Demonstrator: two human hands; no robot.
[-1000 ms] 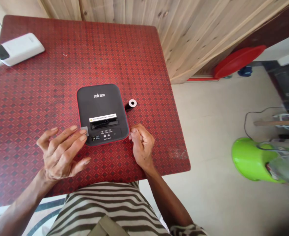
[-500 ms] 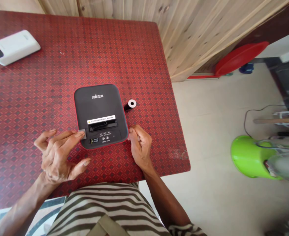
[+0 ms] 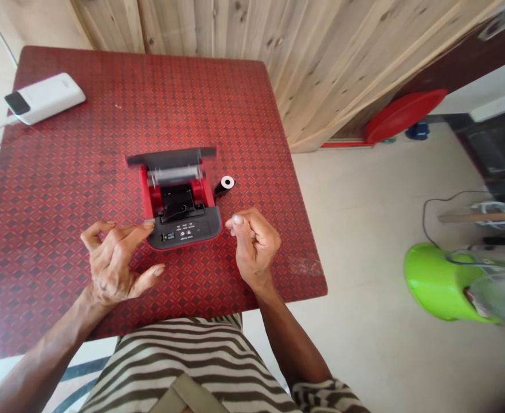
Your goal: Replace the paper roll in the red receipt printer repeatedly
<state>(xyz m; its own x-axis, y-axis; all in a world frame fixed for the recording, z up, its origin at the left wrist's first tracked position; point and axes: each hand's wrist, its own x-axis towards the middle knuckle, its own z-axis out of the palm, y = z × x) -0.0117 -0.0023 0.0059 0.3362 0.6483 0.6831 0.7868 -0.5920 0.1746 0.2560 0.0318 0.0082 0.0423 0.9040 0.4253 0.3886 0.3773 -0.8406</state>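
A red and black label printer sits on the table, its black lid swung up and tilted back, a little blurred. Inside the bay a dark roll of paper or film shows below a pale roller. My left hand rests its fingertips on the printer's front left corner, thumb stretched away. My right hand is beside the front right corner, apart from the printer, with fingers curled and thumb against the index finger; nothing shows in it. Just right of the printer lies a small black roll with a white end.
A white power bank with a cable lies at the far left of the red patterned table. Wood panelling rises behind the table. On the floor at right are a green bucket and a red basin.
The printer's lid has sprung up and back, exposing its inside. My right hand has drawn slightly away from the printer's right side. My left hand stays at the left corner.
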